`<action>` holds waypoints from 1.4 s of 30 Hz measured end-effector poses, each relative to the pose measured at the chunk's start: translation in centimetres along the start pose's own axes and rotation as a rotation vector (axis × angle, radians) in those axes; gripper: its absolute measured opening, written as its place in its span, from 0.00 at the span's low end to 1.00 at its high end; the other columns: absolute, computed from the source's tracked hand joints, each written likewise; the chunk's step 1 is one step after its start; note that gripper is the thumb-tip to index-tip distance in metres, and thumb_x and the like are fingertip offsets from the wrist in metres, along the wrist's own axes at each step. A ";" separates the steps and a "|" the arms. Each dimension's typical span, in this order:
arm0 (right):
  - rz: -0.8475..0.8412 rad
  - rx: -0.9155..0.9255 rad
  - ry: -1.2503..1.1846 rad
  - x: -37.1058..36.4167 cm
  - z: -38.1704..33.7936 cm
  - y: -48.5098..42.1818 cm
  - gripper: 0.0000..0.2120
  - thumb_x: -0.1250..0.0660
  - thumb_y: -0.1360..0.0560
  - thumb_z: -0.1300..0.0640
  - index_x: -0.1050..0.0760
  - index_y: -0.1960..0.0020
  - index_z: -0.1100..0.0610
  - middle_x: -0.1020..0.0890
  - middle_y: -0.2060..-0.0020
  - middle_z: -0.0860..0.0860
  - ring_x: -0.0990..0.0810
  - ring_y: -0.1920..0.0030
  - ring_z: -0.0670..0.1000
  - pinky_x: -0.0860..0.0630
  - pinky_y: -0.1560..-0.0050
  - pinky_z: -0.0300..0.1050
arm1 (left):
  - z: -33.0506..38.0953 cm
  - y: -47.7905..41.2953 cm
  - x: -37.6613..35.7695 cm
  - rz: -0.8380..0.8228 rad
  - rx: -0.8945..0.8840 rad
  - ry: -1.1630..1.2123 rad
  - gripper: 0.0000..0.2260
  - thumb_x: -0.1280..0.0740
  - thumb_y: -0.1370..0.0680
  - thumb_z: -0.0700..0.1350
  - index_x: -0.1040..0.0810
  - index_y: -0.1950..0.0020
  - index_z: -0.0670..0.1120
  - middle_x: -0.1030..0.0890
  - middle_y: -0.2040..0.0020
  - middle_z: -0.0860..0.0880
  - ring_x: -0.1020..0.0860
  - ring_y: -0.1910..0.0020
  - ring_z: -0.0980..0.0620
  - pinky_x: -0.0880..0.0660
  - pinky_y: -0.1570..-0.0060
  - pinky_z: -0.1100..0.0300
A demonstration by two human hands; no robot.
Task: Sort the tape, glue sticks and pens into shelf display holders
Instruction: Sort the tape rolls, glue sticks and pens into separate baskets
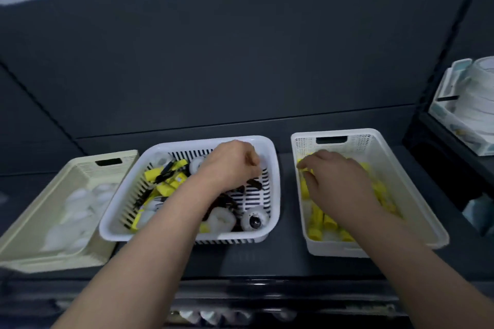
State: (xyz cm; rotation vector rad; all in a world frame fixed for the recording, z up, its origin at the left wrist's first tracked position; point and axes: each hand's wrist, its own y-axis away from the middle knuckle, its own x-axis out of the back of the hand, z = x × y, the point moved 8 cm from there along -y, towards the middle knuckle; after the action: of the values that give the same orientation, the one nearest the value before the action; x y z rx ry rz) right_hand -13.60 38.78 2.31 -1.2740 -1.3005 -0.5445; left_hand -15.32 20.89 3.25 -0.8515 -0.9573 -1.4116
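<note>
A white slotted basket (272,168) in the middle holds mixed yellow glue sticks (165,189), black pens (165,172) and clear tape rolls (254,219). My left hand (230,163) reaches into its far right part with fingers curled; what it holds is hidden. The white basket (401,181) on the right holds yellow glue sticks (315,222). My right hand (336,179) lies inside it, fingertips on a glue stick (303,168) at the far left corner. The cream basket (34,222) on the left holds tape rolls (77,208).
All three baskets stand on a dark grey shelf (286,262) with a dark back panel. To the right, a neighbouring shelf bay carries a white box with stacked white items (470,104). More packaged goods (213,315) show on the shelf below.
</note>
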 end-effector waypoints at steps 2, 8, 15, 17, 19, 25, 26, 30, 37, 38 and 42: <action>0.014 0.041 -0.055 -0.3 -2.7 -0.5 0.09 0.37 0.24 0.55 0.20 0.48 0.49 0.19 0.52 0.48 0.21 0.51 0.54 0.29 0.56 0.48 | -2.8 1.3 0.3 -0.136 -0.023 -0.064 0.05 0.25 0.30 0.48 0.19 0.63 0.54 0.20 0.64 0.60 0.21 0.58 0.56 0.23 0.52 0.59; -0.096 0.089 -0.133 -2.6 -8.4 -1.1 0.09 0.36 0.25 0.54 0.21 0.46 0.47 0.19 0.50 0.47 0.22 0.48 0.52 0.26 0.54 0.47 | -6.4 4.2 -1.1 -0.386 -0.167 -0.119 0.10 0.24 0.30 0.46 0.16 0.51 0.53 0.22 0.63 0.64 0.26 0.63 0.66 0.33 0.66 0.75; -0.335 0.089 0.032 -5.2 -10.1 -0.4 0.13 0.36 0.24 0.53 0.23 0.41 0.45 0.21 0.43 0.45 0.24 0.41 0.49 0.28 0.43 0.46 | -7.3 4.0 -2.6 -0.407 -0.362 -0.175 0.10 0.28 0.28 0.49 0.19 0.47 0.55 0.22 0.49 0.55 0.24 0.50 0.55 0.24 0.49 0.54; -0.409 0.097 0.135 -6.2 -10.3 -0.3 0.14 0.36 0.25 0.54 0.24 0.40 0.44 0.21 0.43 0.45 0.25 0.40 0.50 0.31 0.42 0.46 | -7.5 3.9 -1.9 -0.371 -0.381 -0.074 0.08 0.31 0.25 0.49 0.21 0.46 0.53 0.22 0.49 0.54 0.24 0.51 0.54 0.24 0.50 0.54; -0.455 0.082 0.232 -6.8 -10.4 -0.2 0.15 0.37 0.26 0.55 0.22 0.42 0.44 0.20 0.45 0.46 0.24 0.41 0.50 0.34 0.42 0.47 | -8.1 3.6 -0.7 -0.310 -0.356 0.085 0.05 0.32 0.23 0.49 0.23 0.48 0.52 0.22 0.51 0.53 0.22 0.53 0.52 0.23 0.55 0.55; -0.386 -0.052 0.190 -5.7 -10.5 -0.4 0.08 0.36 0.24 0.50 0.23 0.46 0.45 0.19 0.49 0.44 0.22 0.45 0.48 0.32 0.50 0.42 | -10.9 3.4 1.7 -0.157 -0.340 0.164 0.06 0.35 0.21 0.51 0.26 0.48 0.51 0.23 0.50 0.54 0.24 0.52 0.54 0.24 0.52 0.54; -0.324 -0.098 0.100 -5.4 -10.6 -0.6 0.06 0.37 0.23 0.50 0.24 0.49 0.46 0.19 0.52 0.45 0.21 0.48 0.50 0.30 0.53 0.42 | -11.5 3.4 2.1 -0.129 -0.328 0.182 0.06 0.35 0.21 0.52 0.26 0.48 0.51 0.23 0.50 0.54 0.24 0.52 0.54 0.24 0.52 0.55; -0.186 -0.154 -0.200 -5.1 -13.2 -1.8 0.03 0.39 0.21 0.53 0.31 0.54 0.51 0.20 0.63 0.48 0.22 0.62 0.51 0.25 0.60 0.49 | -14.3 3.2 3.9 0.020 -0.251 0.219 0.08 0.33 0.23 0.51 0.25 0.47 0.50 0.23 0.53 0.53 0.25 0.56 0.55 0.25 0.54 0.56; -0.114 -0.007 -0.326 -6.4 -19.6 -5.8 0.16 0.34 0.24 0.50 0.27 0.37 0.50 0.22 0.48 0.46 0.24 0.50 0.46 0.28 0.51 0.39 | -21.7 3.3 7.0 0.242 0.027 0.336 0.18 0.29 0.27 0.51 0.29 0.40 0.51 0.21 0.47 0.52 0.21 0.51 0.49 0.24 0.49 0.49; -0.108 0.023 -0.327 -6.5 -20.8 -6.6 0.16 0.35 0.23 0.51 0.27 0.36 0.50 0.22 0.47 0.47 0.24 0.49 0.46 0.28 0.51 0.40 | -23.5 3.7 7.9 0.286 0.100 0.299 0.20 0.29 0.27 0.51 0.30 0.39 0.50 0.21 0.45 0.51 0.22 0.49 0.48 0.25 0.48 0.50; -0.083 0.121 -0.403 -7.2 -26.5 -9.1 0.15 0.35 0.23 0.52 0.26 0.37 0.49 0.23 0.48 0.45 0.24 0.47 0.47 0.28 0.49 0.43 | -32.5 5.6 10.9 0.296 0.412 0.040 0.24 0.32 0.25 0.53 0.34 0.32 0.50 0.23 0.40 0.45 0.25 0.43 0.43 0.26 0.48 0.52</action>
State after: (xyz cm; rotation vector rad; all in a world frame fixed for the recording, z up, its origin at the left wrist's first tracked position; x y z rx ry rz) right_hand -13.13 9.93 4.91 -1.2727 -1.6996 -0.2673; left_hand -9.30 -13.24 0.60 -0.6219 -1.0004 -0.9309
